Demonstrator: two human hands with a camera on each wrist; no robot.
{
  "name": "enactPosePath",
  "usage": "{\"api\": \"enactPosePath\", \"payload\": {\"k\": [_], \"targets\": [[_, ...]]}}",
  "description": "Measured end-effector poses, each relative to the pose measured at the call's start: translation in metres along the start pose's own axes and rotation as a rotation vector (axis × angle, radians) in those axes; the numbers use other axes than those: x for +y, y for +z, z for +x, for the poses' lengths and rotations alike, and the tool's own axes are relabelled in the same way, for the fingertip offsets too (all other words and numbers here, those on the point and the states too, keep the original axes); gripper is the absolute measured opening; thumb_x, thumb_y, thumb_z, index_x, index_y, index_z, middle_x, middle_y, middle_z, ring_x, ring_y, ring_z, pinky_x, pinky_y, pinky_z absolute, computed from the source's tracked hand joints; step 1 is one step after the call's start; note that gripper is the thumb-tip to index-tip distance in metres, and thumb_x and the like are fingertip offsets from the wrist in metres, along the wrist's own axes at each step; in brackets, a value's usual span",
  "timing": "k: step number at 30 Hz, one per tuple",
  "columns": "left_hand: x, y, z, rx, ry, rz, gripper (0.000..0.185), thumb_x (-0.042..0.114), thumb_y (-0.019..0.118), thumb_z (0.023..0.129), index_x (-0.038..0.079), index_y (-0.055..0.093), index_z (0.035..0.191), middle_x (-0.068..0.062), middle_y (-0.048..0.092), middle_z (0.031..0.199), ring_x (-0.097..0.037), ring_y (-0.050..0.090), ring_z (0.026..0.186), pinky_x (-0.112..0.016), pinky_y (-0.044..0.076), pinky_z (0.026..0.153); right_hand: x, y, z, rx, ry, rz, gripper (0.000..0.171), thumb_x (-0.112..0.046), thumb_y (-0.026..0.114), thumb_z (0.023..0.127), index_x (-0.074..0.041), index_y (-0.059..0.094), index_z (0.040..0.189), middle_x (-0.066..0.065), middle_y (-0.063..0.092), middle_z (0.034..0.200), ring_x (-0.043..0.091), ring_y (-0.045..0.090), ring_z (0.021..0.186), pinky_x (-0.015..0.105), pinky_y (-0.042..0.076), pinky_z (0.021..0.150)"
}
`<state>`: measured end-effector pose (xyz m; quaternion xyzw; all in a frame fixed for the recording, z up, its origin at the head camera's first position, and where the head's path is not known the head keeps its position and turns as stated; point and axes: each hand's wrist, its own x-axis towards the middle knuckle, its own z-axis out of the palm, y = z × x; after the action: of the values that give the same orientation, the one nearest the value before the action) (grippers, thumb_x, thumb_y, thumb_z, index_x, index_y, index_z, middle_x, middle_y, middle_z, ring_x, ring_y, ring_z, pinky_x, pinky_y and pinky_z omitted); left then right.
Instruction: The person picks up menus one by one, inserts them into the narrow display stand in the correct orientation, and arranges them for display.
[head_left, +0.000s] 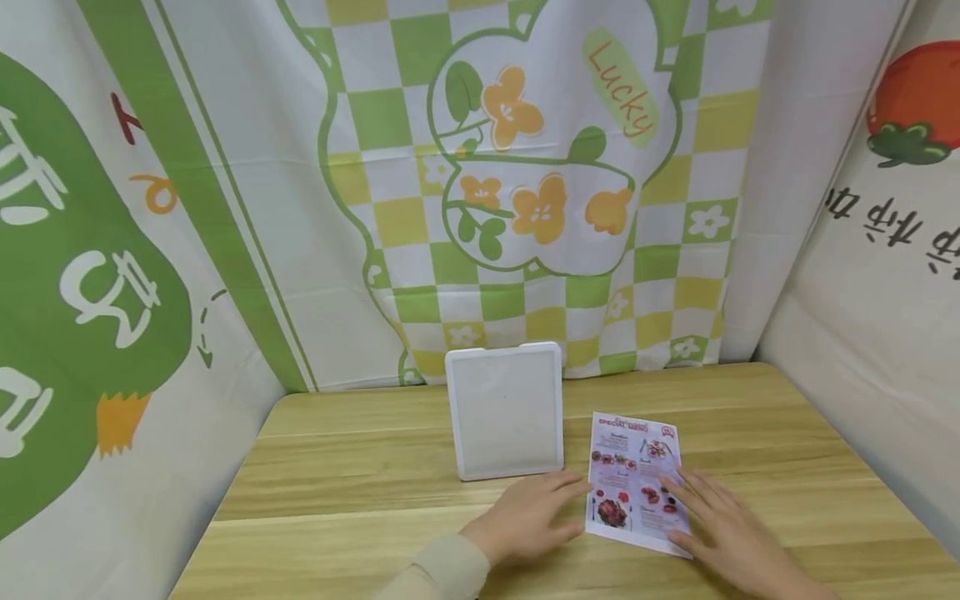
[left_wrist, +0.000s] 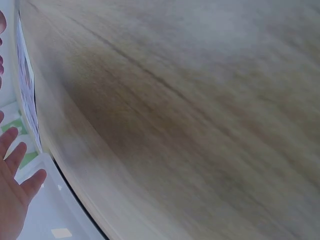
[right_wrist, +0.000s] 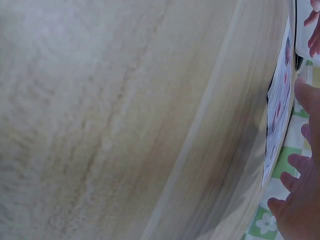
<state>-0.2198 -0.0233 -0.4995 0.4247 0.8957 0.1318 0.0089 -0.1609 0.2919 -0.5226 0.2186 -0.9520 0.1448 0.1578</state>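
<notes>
A printed menu leaflet [head_left: 633, 479] with red food pictures lies flat on the wooden table [head_left: 337, 492]. My left hand [head_left: 528, 512] rests flat on the table, fingers straight, fingertips at the leaflet's left edge. My right hand [head_left: 716, 521] lies on the leaflet's lower right part with fingers spread and straight. A white square stand [head_left: 504, 410] leans upright just behind my left hand. In the right wrist view the leaflet [right_wrist: 280, 105] appears edge-on beside my right hand [right_wrist: 302, 200]. The left wrist view shows my left hand [left_wrist: 15, 190] and the leaflet's edge [left_wrist: 26, 85].
Printed green, yellow and white cloth [head_left: 525, 183] hangs close around the table at the back and both sides. The table's left half is bare wood.
</notes>
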Motion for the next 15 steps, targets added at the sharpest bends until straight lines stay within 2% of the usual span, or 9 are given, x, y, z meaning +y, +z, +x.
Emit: {"api": "enactPosePath", "payload": {"k": [2,7,15], "targets": [[0.000,0.002,0.005,-0.005,0.007,0.002,0.054,0.043,0.054,0.100,0.023,0.045,0.149,-0.001,0.044,0.152,-0.023,0.043,0.138,-0.038,0.036,0.111,0.003,-0.002,-0.001,-0.030,0.017,0.021,0.067,-0.042,0.076,0.085,-0.013,0.054,0.142,0.020,0.046,0.146,0.048,0.044,0.128,0.066,0.037,0.098],[0.000,0.007,0.013,-0.021,0.024,0.015,0.053,0.042,0.056,0.098,0.023,0.047,0.147,0.000,0.045,0.151,-0.019,0.044,0.136,-0.036,0.036,0.111,0.006,-0.004,-0.002,-0.092,0.057,0.052,0.067,-0.046,0.073,0.086,-0.011,0.056,0.140,0.021,0.046,0.147,0.048,0.044,0.129,0.069,0.036,0.099],[0.000,0.013,0.027,-0.029,0.031,0.045,0.055,0.041,0.062,0.096,0.022,0.049,0.146,0.001,0.045,0.151,-0.018,0.046,0.135,-0.034,0.038,0.109,0.010,0.000,-0.003,-0.098,0.055,0.045,0.072,-0.051,0.076,0.081,-0.009,0.059,0.137,0.022,0.049,0.144,0.048,0.047,0.127,0.067,0.039,0.097]]}}
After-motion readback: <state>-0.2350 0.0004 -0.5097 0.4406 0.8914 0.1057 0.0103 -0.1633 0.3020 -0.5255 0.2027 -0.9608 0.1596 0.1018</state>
